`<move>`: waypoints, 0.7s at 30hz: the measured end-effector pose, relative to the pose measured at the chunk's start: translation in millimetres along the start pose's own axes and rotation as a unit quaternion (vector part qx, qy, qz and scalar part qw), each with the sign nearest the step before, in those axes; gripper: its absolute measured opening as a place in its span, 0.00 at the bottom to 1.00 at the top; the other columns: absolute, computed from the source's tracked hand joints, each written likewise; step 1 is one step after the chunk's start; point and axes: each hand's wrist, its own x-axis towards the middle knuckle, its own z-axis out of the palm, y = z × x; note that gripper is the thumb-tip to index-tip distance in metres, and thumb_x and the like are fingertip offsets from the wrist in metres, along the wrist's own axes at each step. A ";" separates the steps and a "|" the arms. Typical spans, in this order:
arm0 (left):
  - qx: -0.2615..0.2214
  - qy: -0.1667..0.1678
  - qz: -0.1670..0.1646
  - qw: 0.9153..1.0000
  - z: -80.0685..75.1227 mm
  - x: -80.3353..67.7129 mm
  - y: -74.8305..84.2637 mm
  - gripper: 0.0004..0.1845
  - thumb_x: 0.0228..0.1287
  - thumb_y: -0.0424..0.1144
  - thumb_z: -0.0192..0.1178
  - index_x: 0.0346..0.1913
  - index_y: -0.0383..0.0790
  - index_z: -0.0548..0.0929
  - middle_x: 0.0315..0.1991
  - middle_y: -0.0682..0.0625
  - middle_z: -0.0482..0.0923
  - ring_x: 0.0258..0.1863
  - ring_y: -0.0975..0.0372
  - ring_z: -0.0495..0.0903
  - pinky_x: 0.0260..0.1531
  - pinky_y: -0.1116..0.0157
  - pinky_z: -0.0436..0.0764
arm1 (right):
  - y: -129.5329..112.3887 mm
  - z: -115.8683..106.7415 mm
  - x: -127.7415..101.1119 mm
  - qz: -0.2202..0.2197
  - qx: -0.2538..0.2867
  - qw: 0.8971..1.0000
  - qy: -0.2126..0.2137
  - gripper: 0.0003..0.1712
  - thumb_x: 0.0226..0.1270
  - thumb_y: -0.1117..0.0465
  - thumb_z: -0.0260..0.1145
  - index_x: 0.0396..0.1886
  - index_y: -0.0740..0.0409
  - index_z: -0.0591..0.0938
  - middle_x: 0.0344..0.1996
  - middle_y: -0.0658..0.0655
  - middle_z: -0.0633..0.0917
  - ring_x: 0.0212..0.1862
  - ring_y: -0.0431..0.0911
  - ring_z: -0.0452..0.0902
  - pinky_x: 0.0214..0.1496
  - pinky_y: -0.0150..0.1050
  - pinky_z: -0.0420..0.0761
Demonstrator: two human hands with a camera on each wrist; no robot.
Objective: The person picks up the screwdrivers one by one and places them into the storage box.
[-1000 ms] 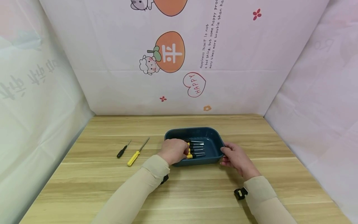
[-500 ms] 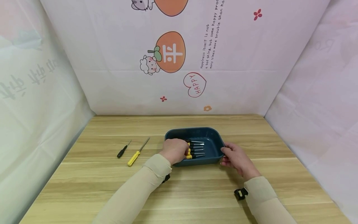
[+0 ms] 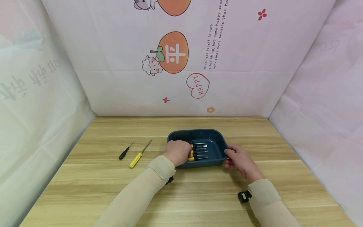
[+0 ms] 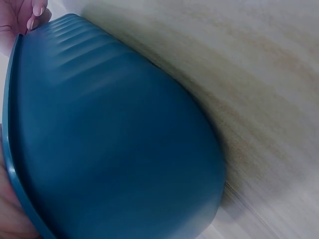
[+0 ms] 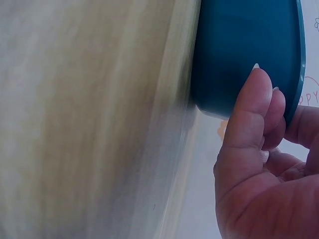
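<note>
A dark blue rectangular box point(image 3: 211, 163) stands on the table. Several screwdrivers point(image 3: 192, 159) with yellow-and-black handles lie side by side in it, their shafts pointing right. My left hand point(image 3: 177, 152) reaches over the box's left end onto their handles; its fingertips are hidden, so its hold cannot be told. At the opposite end my right hand point(image 3: 241, 160) pinches the rim, thumb over the edge and fingers outside. The right wrist view shows those fingers point(image 5: 251, 104) against the outer wall. In the left wrist view the box point(image 4: 109, 124) hides most of the left hand point(image 4: 12, 209).
Left of the box, a small black-handled screwdriver point(image 3: 123, 154) and a longer yellow-handled screwdriver point(image 3: 136, 160) lie on the wooden table point(image 3: 198, 201). A printed white sheet point(image 3: 235, 91) rises behind the table, with more sheeting along both sides.
</note>
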 end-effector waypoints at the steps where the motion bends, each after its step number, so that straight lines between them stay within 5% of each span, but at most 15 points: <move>1: 0.001 0.001 -0.001 1.000 0.1 -0.2 0.0 0.03 0.66 0.45 0.72 0.35 0.53 0.89 0.31 0.59 0.86 0.28 0.64 0.78 0.40 0.57 0.84 | -0.2 0.0 -0.2 0.000 0.000 1.000 0.000 0.27 0.85 0.59 0.51 0.75 0.68 0.66 0.33 0.53 0.76 0.32 0.41 0.76 0.38 0.37 0.88; 21: 0.014 0.012 -0.014 1.000 2.2 -0.5 0.6 0.05 0.66 0.43 0.70 0.31 0.52 0.87 0.30 0.56 0.86 0.27 0.63 0.78 0.44 0.54 0.84 | 0.4 -0.8 0.2 0.001 -0.001 1.000 -0.004 0.27 0.85 0.58 0.51 0.75 0.68 0.66 0.35 0.55 0.78 0.33 0.42 0.77 0.40 0.37 0.88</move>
